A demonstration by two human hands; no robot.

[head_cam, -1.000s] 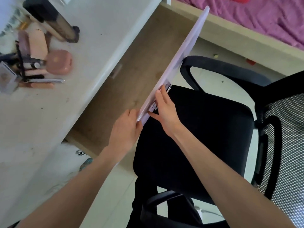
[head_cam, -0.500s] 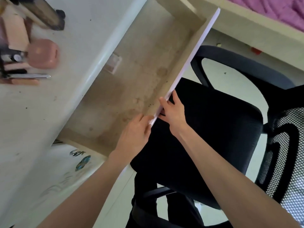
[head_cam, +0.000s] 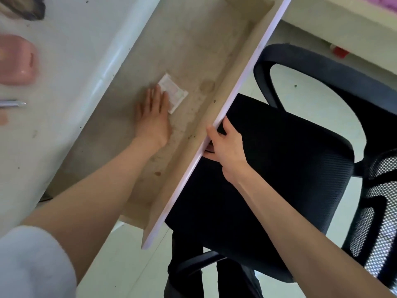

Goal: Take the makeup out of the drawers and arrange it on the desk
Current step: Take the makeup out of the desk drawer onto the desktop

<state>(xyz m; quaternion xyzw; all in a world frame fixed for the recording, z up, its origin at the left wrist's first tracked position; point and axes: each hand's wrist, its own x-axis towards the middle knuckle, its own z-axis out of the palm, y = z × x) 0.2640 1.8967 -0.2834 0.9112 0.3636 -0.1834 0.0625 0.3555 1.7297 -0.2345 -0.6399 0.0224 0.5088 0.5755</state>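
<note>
Here the left hand [head_cam: 153,117] lies flat and open in the drawer [head_cam: 189,50], fingertips touching a small white packet [head_cam: 175,91]. The right hand [head_cam: 223,145] grips the drawer's front panel [head_cam: 247,76].

A home bedroom, by the look of it: a white desk [head_cam: 71,67] with an open drawer [head_cam: 189,61], a black mesh office chair [head_cam: 300,168] just beyond the right hand [head_cam: 225,147], purple bedding [head_cam: 390,3] farther off.
</note>
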